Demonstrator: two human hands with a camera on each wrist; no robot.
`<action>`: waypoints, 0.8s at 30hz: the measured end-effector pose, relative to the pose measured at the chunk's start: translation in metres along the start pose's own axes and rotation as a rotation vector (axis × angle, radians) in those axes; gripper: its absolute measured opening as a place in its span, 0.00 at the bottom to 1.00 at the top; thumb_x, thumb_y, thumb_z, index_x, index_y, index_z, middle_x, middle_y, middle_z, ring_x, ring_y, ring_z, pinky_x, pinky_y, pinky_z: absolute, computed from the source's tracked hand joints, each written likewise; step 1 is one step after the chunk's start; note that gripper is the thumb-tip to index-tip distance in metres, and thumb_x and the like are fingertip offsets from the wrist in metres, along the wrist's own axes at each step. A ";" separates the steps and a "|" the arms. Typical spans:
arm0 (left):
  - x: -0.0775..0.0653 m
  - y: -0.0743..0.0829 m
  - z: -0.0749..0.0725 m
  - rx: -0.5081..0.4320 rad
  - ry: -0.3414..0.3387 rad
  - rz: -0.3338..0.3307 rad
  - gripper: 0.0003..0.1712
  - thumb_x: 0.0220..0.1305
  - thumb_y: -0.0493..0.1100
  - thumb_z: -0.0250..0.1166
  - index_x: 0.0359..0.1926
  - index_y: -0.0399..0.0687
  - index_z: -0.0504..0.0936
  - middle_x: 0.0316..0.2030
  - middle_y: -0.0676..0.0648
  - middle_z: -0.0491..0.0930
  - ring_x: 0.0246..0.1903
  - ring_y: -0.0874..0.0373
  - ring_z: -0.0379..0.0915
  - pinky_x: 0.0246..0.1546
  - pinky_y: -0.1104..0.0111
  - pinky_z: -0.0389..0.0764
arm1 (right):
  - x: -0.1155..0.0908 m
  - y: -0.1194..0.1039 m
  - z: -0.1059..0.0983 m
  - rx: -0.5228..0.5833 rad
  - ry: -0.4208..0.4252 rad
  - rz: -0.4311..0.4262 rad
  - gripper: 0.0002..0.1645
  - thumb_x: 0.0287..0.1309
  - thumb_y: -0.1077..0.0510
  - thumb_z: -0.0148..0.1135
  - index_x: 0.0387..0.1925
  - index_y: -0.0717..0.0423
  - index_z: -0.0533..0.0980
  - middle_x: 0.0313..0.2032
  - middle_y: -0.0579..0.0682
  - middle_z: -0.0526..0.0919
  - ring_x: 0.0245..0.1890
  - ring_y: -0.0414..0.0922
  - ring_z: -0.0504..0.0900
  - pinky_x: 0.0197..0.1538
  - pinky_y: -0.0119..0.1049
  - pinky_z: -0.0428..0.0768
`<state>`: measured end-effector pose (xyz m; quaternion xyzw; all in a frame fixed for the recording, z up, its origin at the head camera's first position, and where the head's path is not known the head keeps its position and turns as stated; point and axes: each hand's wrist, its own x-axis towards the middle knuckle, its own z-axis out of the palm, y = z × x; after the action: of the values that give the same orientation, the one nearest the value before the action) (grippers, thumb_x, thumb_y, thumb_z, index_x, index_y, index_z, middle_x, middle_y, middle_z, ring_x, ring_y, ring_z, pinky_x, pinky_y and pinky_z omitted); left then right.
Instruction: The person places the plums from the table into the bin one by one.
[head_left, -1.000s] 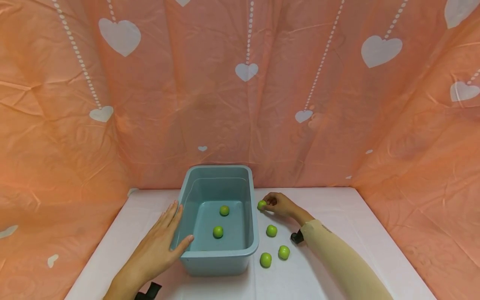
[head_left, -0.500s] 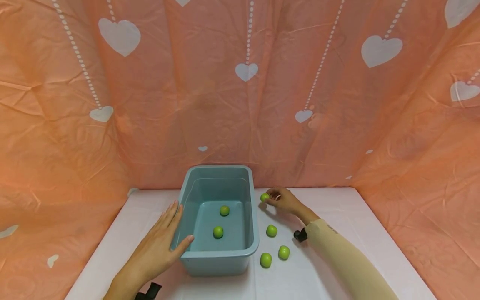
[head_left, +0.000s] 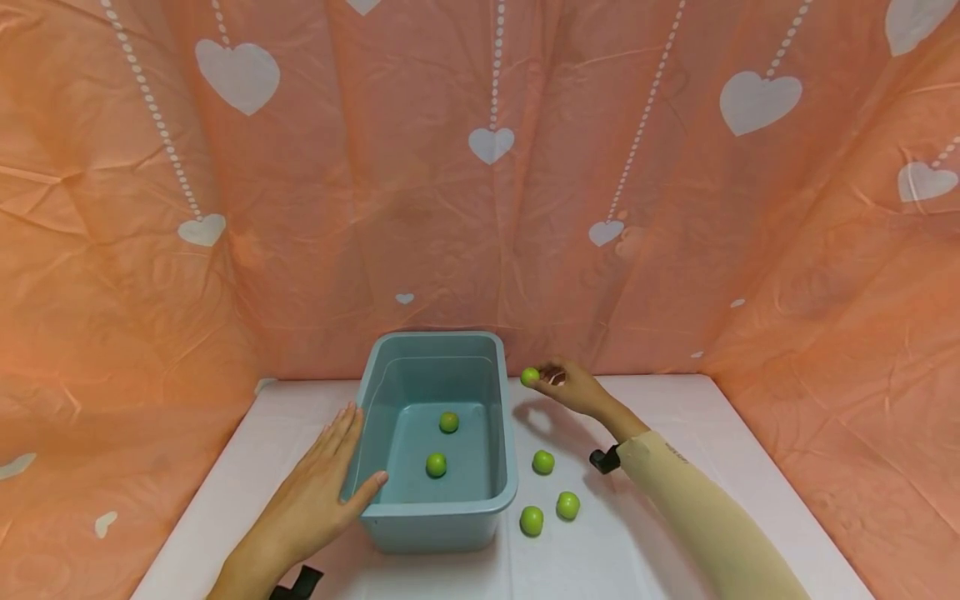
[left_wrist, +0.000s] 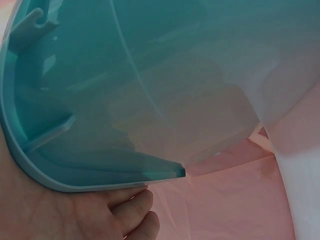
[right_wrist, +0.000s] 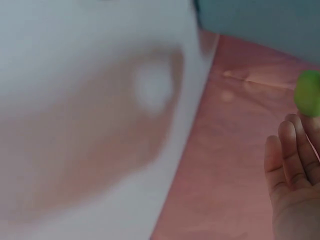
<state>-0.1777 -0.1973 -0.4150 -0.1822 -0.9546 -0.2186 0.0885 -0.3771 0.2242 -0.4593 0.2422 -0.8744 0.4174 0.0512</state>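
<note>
A small round green fruit [head_left: 529,377] is pinched at the fingertips of my right hand [head_left: 572,388], raised off the table just right of the blue-grey plastic bin [head_left: 431,530]. In the right wrist view the same green fruit [right_wrist: 307,93] shows above the fingers, cut by the frame edge. My left hand [head_left: 318,483] rests along the bin's left rim with straight fingers, thumb over the near corner. From the left wrist view, the palm [left_wrist: 65,212] lies against the outside of the rim. Two green fruits [head_left: 448,422] lie apart on the bin floor.
Three more green fruits [head_left: 543,462] lie on the white tabletop [head_left: 660,417] right of the bin. An orange-pink sheet [head_left: 450,225] with white hearts hangs behind the table and along both sides.
My right hand has lifted the green fruit off the table beside the bin and carried it upward, slightly away from me. My left hand and the bin stay put.
</note>
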 end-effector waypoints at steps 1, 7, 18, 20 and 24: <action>0.000 0.000 0.000 0.001 -0.001 0.000 0.56 0.77 0.70 0.59 0.85 0.35 0.51 0.85 0.35 0.49 0.84 0.36 0.44 0.78 0.37 0.58 | 0.001 -0.002 -0.001 0.007 0.004 -0.008 0.17 0.67 0.55 0.75 0.51 0.62 0.85 0.41 0.51 0.87 0.44 0.46 0.83 0.52 0.42 0.83; 0.000 -0.001 0.000 0.004 -0.001 -0.001 0.57 0.77 0.70 0.59 0.85 0.34 0.52 0.85 0.35 0.49 0.83 0.36 0.45 0.77 0.36 0.58 | 0.006 -0.016 -0.007 0.041 0.025 -0.065 0.16 0.68 0.58 0.73 0.51 0.65 0.84 0.42 0.54 0.86 0.44 0.48 0.83 0.55 0.48 0.83; -0.001 -0.001 0.000 -0.001 -0.002 -0.002 0.56 0.77 0.69 0.59 0.85 0.34 0.52 0.85 0.35 0.49 0.83 0.35 0.45 0.77 0.35 0.58 | 0.017 -0.047 -0.015 0.086 0.064 -0.168 0.15 0.67 0.62 0.74 0.53 0.63 0.84 0.45 0.55 0.86 0.45 0.50 0.83 0.54 0.48 0.83; 0.000 -0.001 0.000 -0.002 -0.004 -0.004 0.56 0.77 0.70 0.59 0.85 0.34 0.52 0.85 0.35 0.49 0.83 0.35 0.45 0.77 0.35 0.58 | 0.020 -0.052 -0.014 0.095 0.080 -0.193 0.15 0.66 0.64 0.74 0.53 0.64 0.84 0.45 0.56 0.87 0.45 0.51 0.83 0.54 0.50 0.84; 0.000 0.000 -0.001 -0.006 -0.009 -0.004 0.56 0.77 0.70 0.59 0.85 0.34 0.52 0.85 0.35 0.49 0.83 0.35 0.44 0.77 0.35 0.58 | 0.024 -0.063 -0.013 0.114 0.094 -0.233 0.15 0.66 0.64 0.75 0.53 0.62 0.86 0.46 0.56 0.88 0.46 0.52 0.84 0.53 0.51 0.84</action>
<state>-0.1776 -0.1980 -0.4145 -0.1816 -0.9546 -0.2210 0.0830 -0.3707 0.1911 -0.3995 0.3245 -0.8119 0.4686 0.1265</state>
